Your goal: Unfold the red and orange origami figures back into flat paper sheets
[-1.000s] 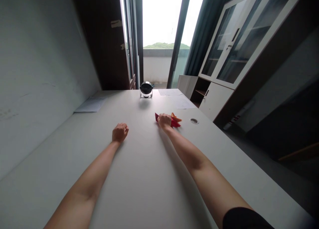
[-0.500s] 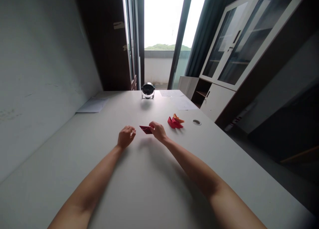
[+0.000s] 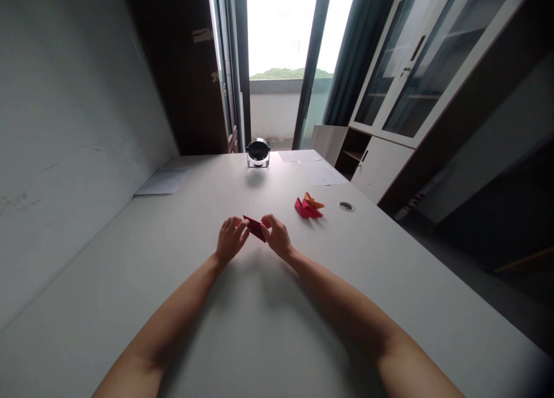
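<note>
A folded piece of dark red paper [image 3: 256, 229] is held a little above the white table between both hands. My left hand [image 3: 232, 236] pinches its left end with thumb and fingers. At its right end, my right hand [image 3: 277, 235] grips the paper, fingers bent round the edge. To the right of my hands, red folded paper pieces [image 3: 307, 209] rest on the table, touching an orange folded paper piece [image 3: 313, 201] just behind them. How the held paper is folded on its far side is hidden.
A small round black fan-like device [image 3: 258, 150] on a silver stand is at the table's far edge. Paper sheets lie at the back left [image 3: 162, 181] and back right [image 3: 324, 173]. A round cable hole [image 3: 347, 206] is near the right edge. A wall borders the left side.
My left hand has moved right and taken hold of the paper's left end. The paper has turned, its right end now lower. The view has shifted slightly.
</note>
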Demonstrator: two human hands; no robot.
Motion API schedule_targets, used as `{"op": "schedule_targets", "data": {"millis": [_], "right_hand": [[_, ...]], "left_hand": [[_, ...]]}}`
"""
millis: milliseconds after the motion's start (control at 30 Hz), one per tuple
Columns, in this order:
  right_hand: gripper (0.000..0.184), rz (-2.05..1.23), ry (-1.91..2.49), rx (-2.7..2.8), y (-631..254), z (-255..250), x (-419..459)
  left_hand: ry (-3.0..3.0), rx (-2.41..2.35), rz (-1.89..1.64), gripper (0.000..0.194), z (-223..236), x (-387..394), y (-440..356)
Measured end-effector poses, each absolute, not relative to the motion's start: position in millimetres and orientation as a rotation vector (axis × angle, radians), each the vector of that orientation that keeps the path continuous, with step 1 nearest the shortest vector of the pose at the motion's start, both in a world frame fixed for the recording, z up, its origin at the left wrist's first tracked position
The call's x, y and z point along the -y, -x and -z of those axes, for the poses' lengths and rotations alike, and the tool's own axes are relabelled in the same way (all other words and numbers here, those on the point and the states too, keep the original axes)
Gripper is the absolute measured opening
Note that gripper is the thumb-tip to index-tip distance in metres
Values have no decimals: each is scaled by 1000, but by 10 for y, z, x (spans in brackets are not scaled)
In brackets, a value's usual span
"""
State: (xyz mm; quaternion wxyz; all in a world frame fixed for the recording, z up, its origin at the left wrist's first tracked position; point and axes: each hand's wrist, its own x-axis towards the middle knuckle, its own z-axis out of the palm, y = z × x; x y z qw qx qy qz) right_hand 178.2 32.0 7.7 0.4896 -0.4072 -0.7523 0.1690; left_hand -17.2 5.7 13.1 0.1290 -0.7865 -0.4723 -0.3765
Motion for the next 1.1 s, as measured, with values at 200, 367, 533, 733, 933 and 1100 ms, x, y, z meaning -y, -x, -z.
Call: {"op": "schedule_targets", "data": {"millis": [200, 367, 533, 733, 933, 1100], "right_hand": [[7, -339, 903, 1929, -1767, -25, -314], [13, -215, 848, 2086, -1793, -44, -294], [14, -136, 809, 2191, -1808, -53, -300], [17, -112, 757, 2253, -1818, -26, -305], [15, -157, 630, 2282, -1829, -95, -236], [9, -192, 597, 2286, -1803, -131, -184]], "left_hand": [[2270, 1446, 1221, 14, -153, -44, 200], [2273, 1556, 1531, 13, -186, -40, 182], [2181, 1814, 2020, 21, -70, -140, 148], [2057, 1985, 2547, 25, 41, -201, 123], [1928, 2025, 2573, 26, -1, -169, 157], [1839, 2048, 2548, 25, -38, -145, 163]]}}
